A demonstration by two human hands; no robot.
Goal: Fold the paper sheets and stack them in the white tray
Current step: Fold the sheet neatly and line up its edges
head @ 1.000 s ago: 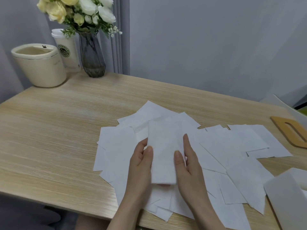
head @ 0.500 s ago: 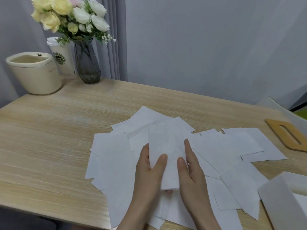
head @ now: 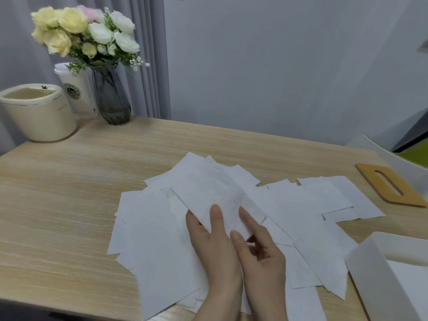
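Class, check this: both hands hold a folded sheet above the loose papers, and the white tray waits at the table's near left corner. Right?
Not quite. The head view shows the white tray at the near right corner. Both hands, left hand and right hand, do hold the folded sheet above the loose papers.

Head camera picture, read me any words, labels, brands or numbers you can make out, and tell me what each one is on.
Nothing can be read here.
Round dark green logo on the white cup behind the vase: ringed lettering, too small and blurred to read.
Small dark mark on the cream bin lid: too small to tell.
Folded sheet held in the left hand and right hand: only faint grey texture, no legible text.
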